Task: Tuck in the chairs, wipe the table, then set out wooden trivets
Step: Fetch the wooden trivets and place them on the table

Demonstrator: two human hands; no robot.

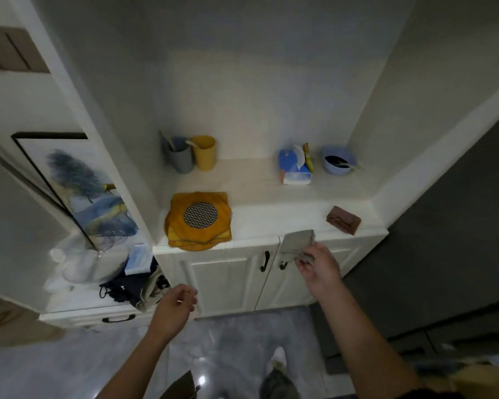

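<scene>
I stand before a white sideboard counter (271,214). My right hand (319,267) grips a folded grey cloth (296,244) just above the counter's front edge, over the cabinet doors. My left hand (176,305) hangs lower left in front of the cabinet, fingers loosely curled, holding nothing. On the counter's left lies a stack of yellow-brown trivets (198,239), topped by a round black-and-white patterned mat (200,213).
At the back stand a grey cup (180,156) and a yellow cup (204,152), a blue tissue pack (296,168) and a blue bowl (339,161). A brown block (343,220) lies at the right. A lower shelf with clutter (127,280) sits left.
</scene>
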